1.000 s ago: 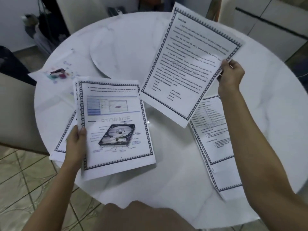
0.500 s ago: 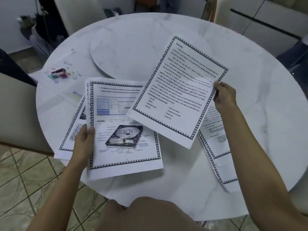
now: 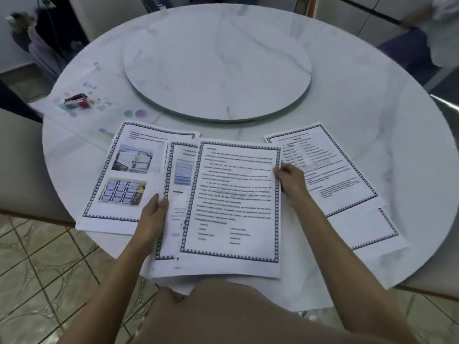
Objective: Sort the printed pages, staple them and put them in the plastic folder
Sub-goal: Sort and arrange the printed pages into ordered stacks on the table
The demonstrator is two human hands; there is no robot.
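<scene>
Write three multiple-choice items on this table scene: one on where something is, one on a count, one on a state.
1. Where does the stapler lie?
A) on the plastic folder at the left of the table
B) on the turntable
C) on the right-hand pages

2. How many photos are printed on the leftmost page?
A) one
B) two
C) four

3. What is the right hand doing?
A) resting flat on the turntable
B) holding the stapler
C) pinching the right edge of the text page

Answers:
1 A, the dark red stapler sits on the clear, dotted folder.
2 B, one photo is printed above another.
3 C, its fingers curl at that page's right edge.
</scene>
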